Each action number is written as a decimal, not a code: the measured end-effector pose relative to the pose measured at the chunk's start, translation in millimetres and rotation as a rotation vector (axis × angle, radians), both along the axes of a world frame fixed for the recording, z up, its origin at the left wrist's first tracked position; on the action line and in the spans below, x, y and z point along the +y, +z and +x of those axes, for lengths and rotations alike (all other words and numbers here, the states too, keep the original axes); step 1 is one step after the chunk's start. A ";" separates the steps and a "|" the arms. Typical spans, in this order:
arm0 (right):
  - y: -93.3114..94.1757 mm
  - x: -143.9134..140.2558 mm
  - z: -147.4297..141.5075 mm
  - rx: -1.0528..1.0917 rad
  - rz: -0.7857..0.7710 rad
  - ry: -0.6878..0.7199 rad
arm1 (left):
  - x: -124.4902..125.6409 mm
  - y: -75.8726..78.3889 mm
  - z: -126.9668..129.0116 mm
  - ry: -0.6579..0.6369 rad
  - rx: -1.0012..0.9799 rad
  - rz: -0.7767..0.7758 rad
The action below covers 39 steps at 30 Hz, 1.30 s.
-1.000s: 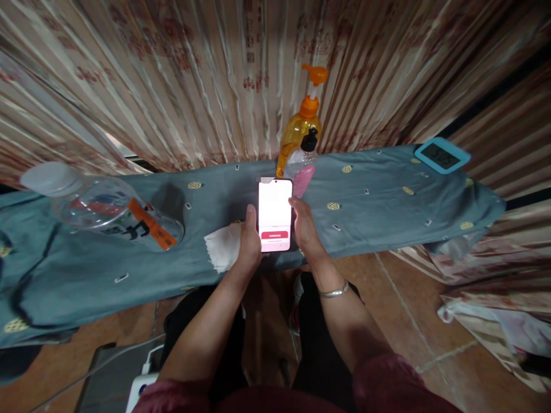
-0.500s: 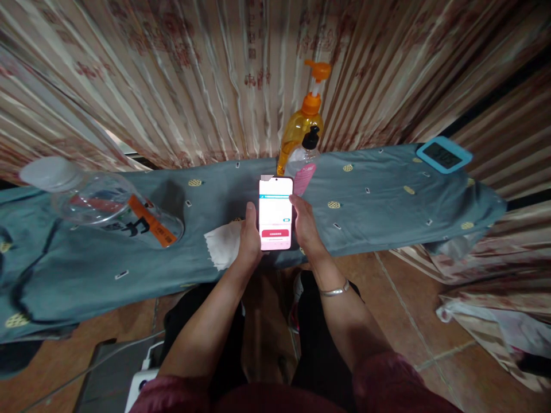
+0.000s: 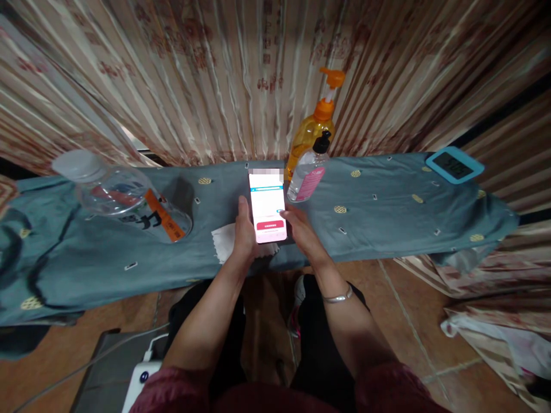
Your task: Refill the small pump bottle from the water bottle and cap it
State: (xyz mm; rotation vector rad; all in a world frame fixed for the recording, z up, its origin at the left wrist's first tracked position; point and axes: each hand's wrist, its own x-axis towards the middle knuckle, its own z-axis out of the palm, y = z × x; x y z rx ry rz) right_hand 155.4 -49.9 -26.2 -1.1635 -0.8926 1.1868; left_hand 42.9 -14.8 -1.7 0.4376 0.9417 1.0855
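I have the phone (image 3: 267,206) up in front of me, just above the near edge of the counter (image 3: 387,218), its lit screen facing the camera. My left hand (image 3: 243,235) is wrapped around the phone's left edge and lower back, carrying the weight. My right hand (image 3: 298,228) steadies the right edge, with its thumb lying on the screen near a small control at the right side, just above a red button. So both hands are closed on the phone, neither one loose.

To do this tapping well, I judge that the left hand should stay firm and do all the holding, so the right thumb can press lightly and squarely. The red button sits close below the thumb's spot, so a sloppy press could land on the wrong thing. I would keep the screen tilted toward me as it is, since the text is too small to read from here.

A white tissue (image 3: 224,242) lies on the cloth just beside my left hand. The small clear pump bottle (image 3: 309,176) with the pink label stands close behind the phone, with the orange pump bottle (image 3: 310,131) behind that. I would keep the phone's top edge away from them, as the small one looks easy to tip.
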 end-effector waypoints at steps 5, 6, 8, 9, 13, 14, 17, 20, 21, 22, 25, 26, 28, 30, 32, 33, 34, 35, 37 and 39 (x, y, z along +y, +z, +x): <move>2.2 0.4 -2.9 0.003 -0.001 -0.010 | 1.2 -12.1 -1.0 0.011 0.049 0.043; 2.2 0.7 -3.0 0.005 0.001 -0.012 | 1.5 -13.4 -1.2 0.012 0.047 0.051; 2.2 0.9 -3.0 0.004 0.012 -0.012 | 1.9 -14.4 -1.6 0.012 0.032 0.063; 2.3 0.9 -3.0 0.003 0.016 -0.015 | 2.0 -14.2 -1.7 0.011 0.024 0.065; 3.4 0.0 -3.2 -0.009 -0.004 -0.019 | 2.1 -13.0 -1.6 -0.006 -0.001 0.054; 3.6 -0.3 -3.2 -0.010 -0.011 -0.021 | 2.2 -13.0 -1.5 -0.007 -0.003 0.051; 3.8 -0.8 -2.9 -0.009 -0.017 -0.023 | 2.4 -13.4 -1.3 0.003 0.007 0.050; 3.5 -0.7 -2.5 -0.009 -0.021 -0.022 | 2.2 -13.1 -1.1 0.017 0.034 0.042; 3.5 -0.6 -2.4 -0.007 -0.023 -0.024 | 2.1 -12.6 -1.0 0.019 0.039 0.038; 3.5 -0.5 -2.3 -0.009 -0.022 -0.026 | 1.9 -12.1 -0.8 0.020 0.040 0.036; 4.0 -0.2 -1.9 -0.028 -0.008 -0.038 | 1.4 -10.4 -0.3 0.018 0.034 0.034; 4.2 -0.1 -1.7 -0.036 -0.005 -0.041 | 1.3 -10.0 -0.1 0.017 0.030 0.036; 4.7 0.0 -1.1 -0.049 -0.005 -0.044 | 1.2 -9.4 0.2 0.017 0.027 0.040; 5.2 0.0 -0.7 -0.062 -0.008 -0.046 | 1.2 -9.2 0.5 0.018 0.029 0.038; 5.5 0.0 -0.5 -0.070 -0.006 -0.045 | 1.4 -9.6 0.7 0.019 0.039 0.028; 5.6 0.0 -0.5 -0.071 -0.004 -0.041 | 1.6 -10.0 0.7 0.019 0.044 0.026; 5.7 -0.1 -0.6 -0.070 -0.002 -0.038 | 1.9 -10.7 0.7 0.020 0.047 0.025; 5.7 -0.2 -0.8 -0.069 0.000 -0.036 | 2.1 -11.4 0.7 0.021 0.048 0.027; 5.8 -0.7 -1.2 -0.070 0.002 -0.034 | 2.4 -12.8 0.6 0.024 0.051 0.032; 6.2 -1.7 -1.7 -0.082 0.008 -0.034 | 2.4 -13.3 0.5 0.025 0.062 0.037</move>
